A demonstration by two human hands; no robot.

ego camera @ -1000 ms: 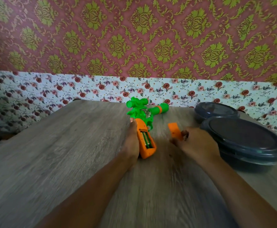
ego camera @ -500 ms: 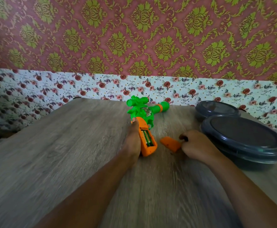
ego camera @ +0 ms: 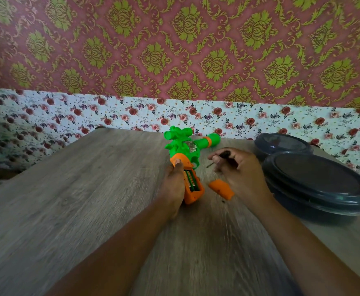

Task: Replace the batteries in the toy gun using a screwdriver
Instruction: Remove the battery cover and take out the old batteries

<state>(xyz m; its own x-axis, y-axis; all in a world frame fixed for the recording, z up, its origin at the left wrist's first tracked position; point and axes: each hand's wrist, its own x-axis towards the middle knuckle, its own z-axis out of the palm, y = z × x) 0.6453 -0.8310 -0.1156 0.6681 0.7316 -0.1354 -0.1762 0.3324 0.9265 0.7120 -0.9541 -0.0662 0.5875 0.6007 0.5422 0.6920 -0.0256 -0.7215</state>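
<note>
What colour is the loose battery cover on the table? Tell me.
Orange battery cover, seen in the head view.

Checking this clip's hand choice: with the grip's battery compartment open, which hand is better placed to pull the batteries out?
Right, probably. The left hand grips the green and orange plastic toy gun, steadying it. The right hand is beside the open grip, but holds a dark-handled screwdriver and should set it down first.
</note>
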